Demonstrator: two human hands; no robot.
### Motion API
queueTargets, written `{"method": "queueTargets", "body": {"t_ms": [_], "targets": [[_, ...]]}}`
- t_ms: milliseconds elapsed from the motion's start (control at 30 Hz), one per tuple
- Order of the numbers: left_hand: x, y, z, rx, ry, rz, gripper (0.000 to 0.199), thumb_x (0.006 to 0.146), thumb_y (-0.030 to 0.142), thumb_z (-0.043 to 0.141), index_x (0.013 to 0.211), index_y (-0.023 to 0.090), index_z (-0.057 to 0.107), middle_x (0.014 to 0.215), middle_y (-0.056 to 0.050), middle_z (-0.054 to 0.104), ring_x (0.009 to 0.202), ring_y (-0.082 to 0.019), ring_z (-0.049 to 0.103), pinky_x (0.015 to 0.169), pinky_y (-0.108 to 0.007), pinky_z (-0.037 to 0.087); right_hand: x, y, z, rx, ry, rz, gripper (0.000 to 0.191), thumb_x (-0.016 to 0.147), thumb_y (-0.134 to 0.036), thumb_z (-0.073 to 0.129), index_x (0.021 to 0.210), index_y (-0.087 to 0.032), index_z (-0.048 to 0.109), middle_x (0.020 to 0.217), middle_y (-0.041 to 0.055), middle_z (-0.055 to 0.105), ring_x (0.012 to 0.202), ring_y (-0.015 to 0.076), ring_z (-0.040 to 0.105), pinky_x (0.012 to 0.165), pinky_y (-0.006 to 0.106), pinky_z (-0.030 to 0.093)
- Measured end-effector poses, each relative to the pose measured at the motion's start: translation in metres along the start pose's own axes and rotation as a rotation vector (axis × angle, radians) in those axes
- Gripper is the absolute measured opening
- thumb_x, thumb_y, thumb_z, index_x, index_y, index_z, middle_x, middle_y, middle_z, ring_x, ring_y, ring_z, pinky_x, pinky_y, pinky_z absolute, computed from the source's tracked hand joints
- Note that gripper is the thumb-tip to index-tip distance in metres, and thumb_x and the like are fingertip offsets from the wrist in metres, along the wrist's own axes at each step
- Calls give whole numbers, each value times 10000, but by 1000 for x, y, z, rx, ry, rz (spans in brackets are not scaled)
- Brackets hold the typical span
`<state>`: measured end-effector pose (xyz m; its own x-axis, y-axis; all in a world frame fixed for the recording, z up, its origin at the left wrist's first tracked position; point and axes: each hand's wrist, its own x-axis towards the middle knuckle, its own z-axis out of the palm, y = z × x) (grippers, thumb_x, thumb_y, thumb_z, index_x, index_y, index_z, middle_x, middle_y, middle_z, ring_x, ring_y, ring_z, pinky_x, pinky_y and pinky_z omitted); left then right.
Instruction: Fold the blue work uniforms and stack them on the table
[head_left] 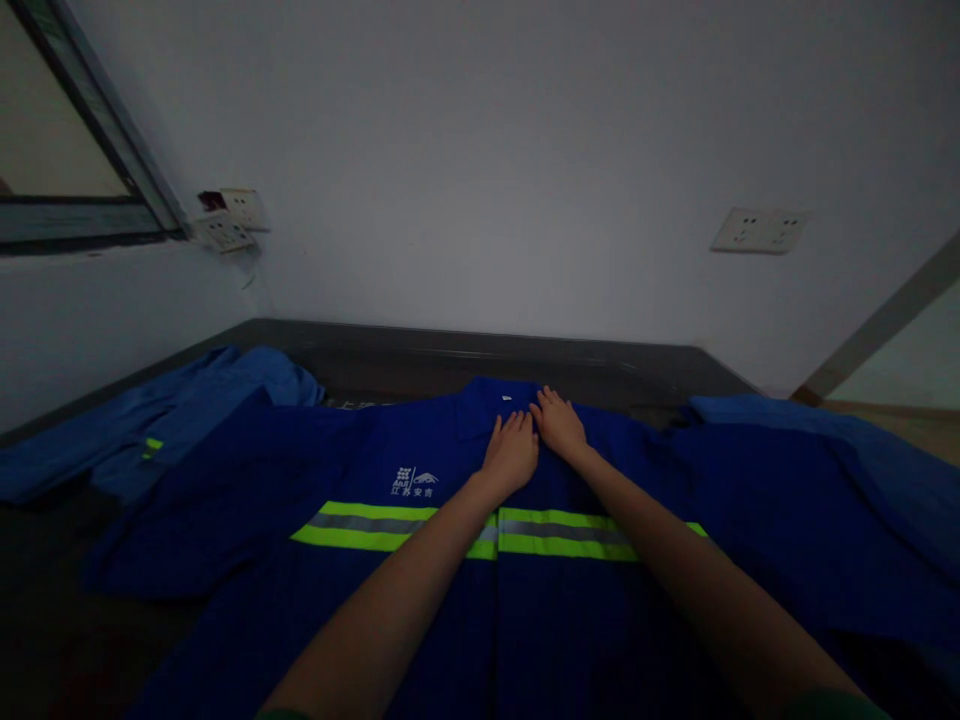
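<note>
Alongside blue jacket (555,610), 2 paler garments (214,405), wall sockets (760,230) behind

A deep blue work jacket (555,610) lies front side up, spread wide on the dark desk (480,343). Seen from mid-chest, its collar (471,408) sits at 12 o'clock, with a small pale label (507,398) inside the neck. Both sleeves (217,500) splay from the shoulders, one toward 8 o'clock, the other toward 4, loosely creased. A yellow-green band (562,534) with a grey strip along its middle crosses the chest from 9 to 3 o'clock, partly covered. At 10 o'clock shows a white emblem (412,482) with lettering. The front halves meet along a line running toward 6 o'clock; the hem is out of view.
</note>
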<state>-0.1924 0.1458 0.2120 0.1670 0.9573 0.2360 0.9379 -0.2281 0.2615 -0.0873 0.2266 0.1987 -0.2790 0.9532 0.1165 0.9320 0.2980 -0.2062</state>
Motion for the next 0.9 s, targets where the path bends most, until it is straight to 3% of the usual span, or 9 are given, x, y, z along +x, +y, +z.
{"method": "queueTargets", "body": {"t_ms": [133,300,433,567,767,900], "targets": [[9,-38,-22,48,67,-80,481,911,76,310,1352,93,502,1422,-145,494,1354,-196,412,1178,-380,231,-2,3,-1,-13,6,29,542,1002,-341,269,1465,-67,338,1552,147,261,1435,258,237,1152,482,192],[9,-78,-22,132,-4,-153,567,924,187,389,1472,75,301,1560,-173,230,1427,-256,278,1144,-399,291,-4,0,0,-65,97,-41,507,984,-286,306,1435,-74,400,1543,143,292,1442,262,212,1154,486,181],[10,-83,-9,102,-40,-174,588,958,271,322,1502,78,208,1564,-156,223,1449,-220,218,1161,-397,249,-7,-3,1,-31,46,-73,502,986,-294,298,1428,-89,414,1524,148,335,1423,237,271,1146,435,219],[17,-83,-4,98,-49,-252,636,954,355,307,1512,81,176,1558,-147,248,1455,-211,197,1181,-415,191,-8,-4,1,-2,-12,-54,566,992,-359,269,1469,-61,330,1555,148,257,1452,243,183,1159,456,173],[32,-88,-5,132,-100,-313,638,929,460,309,1485,148,302,1571,-82,237,1458,-238,185,1187,-476,117,-9,-5,1,-5,-22,-51,599,989,-382,252,1483,-45,288,1566,135,226,1459,233,154,1170,458,139],[38,-86,-6,124,-114,-371,646,920,492,296,1492,192,302,1576,-51,226,1458,-246,182,1182,-503,113,-9,-5,2,-1,-17,-50,595,989,-385,246,1483,-58,296,1563,130,233,1458,230,158,1171,463,137]]}}
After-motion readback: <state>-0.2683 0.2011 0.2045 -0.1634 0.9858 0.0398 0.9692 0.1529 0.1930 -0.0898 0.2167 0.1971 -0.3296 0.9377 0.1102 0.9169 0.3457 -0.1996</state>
